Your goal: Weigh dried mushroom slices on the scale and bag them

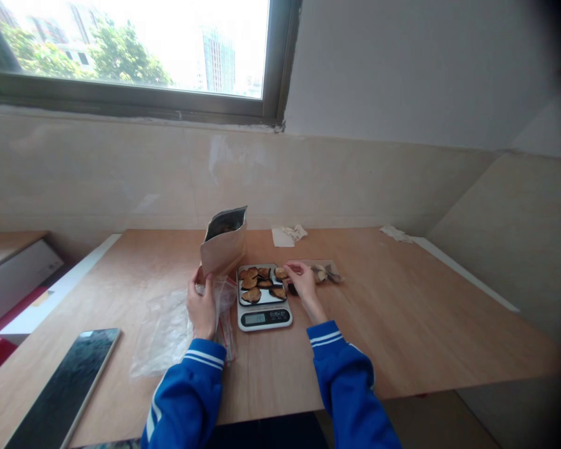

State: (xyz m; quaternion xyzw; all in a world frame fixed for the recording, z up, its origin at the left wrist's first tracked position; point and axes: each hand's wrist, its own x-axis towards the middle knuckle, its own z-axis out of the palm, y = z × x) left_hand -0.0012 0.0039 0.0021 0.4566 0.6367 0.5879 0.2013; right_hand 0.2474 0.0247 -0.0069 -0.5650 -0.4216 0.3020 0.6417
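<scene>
A matte, tan stand-up pouch (222,251), its gaping mouth lined in silvery foil, tilted beside a white digital kitchen scale (262,308) on the smooth wood-grained table (425,324). Dried slices (251,295), roundish, wrinkled and golden brown with dark rims, lay across the scale's platform; one pale-centred slice (280,274) was at its far right corner. Crinkled clear plastic bags (161,333) with red seal strips spread to the left of the scale, and a flat see-through packet (330,274) of pale pieces lay to the right.

The left hand (202,312) reached forward, wrist nearly straight, its thumb and fingers closed around the pouch's lower part. The right hand (305,285) angled inward from the right, palm down, thumb and forefinger narrowed on the edge of the pale-centred slice; whether that slice was lifted or resting could not be told. Blue, white-striped knit cuffs (326,337) circled both wrists.
</scene>
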